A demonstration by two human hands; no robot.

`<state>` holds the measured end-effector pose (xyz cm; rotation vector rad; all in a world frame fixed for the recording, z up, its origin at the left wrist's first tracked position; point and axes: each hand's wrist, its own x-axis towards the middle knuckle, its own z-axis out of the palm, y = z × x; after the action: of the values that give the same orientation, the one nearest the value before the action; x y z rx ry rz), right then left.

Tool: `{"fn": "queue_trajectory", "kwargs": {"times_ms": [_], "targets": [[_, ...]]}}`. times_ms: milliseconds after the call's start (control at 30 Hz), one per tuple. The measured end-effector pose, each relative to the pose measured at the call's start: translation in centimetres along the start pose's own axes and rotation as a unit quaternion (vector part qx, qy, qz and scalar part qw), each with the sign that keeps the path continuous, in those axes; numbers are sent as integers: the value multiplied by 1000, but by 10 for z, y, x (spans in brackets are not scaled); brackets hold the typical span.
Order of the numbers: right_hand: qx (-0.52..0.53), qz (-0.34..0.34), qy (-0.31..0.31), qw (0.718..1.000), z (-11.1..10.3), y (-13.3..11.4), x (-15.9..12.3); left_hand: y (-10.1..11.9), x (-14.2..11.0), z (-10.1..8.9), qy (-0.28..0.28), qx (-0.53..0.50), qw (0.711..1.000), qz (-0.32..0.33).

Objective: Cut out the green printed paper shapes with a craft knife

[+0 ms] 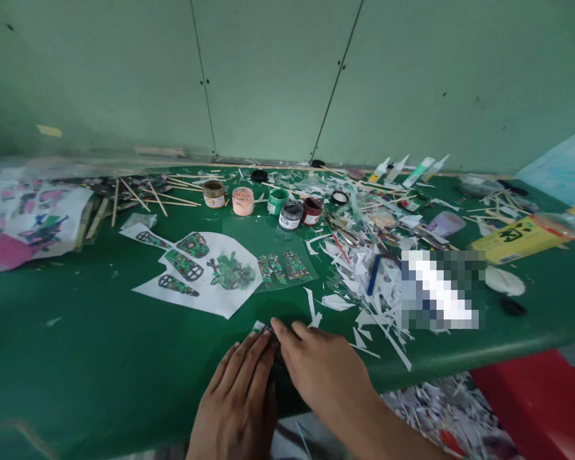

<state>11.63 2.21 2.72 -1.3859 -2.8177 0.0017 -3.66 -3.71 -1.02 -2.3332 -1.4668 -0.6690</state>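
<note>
At the table's near edge, both my hands meet over a small dark piece [259,326] with a pale greenish corner, mostly hidden under the fingers. My left hand [237,399] presses its fingers together over that piece; its thumb is out of sight. From the right, my right hand [323,367] is closed at the same piece, index finger bent onto it. What else it grips cannot be seen. Beyond the hands lies a white paper sheet [220,300] with green-and-brown camouflage-patterned cutout shapes. Beside it is a clear film [282,285] bearing similar patterned pieces.
Several paint jars [242,202] stand behind the sheet. White paper scraps [335,301], blue-handled scissors [374,275] and glue bottles [419,172] crowd the right. A yellow container [517,239] lies far right; wooden sticks [134,195] and another printed sheet [67,207] are left.
</note>
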Motion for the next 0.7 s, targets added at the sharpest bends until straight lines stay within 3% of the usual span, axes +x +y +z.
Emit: {"fn": "queue_trajectory", "kwargs": {"times_ms": [133,300,700], "targets": [[-23,-24,-62,998,-12,-4,2,0,3,-2,1,-7,1000,-5],[-19,-27,-81,996,-15,-5,2,-1,6,-4,2,-9,1000,4],[-32,-16,-44,998,-8,-6,-4,-1,5,-5,4,-5,1000,9]]}}
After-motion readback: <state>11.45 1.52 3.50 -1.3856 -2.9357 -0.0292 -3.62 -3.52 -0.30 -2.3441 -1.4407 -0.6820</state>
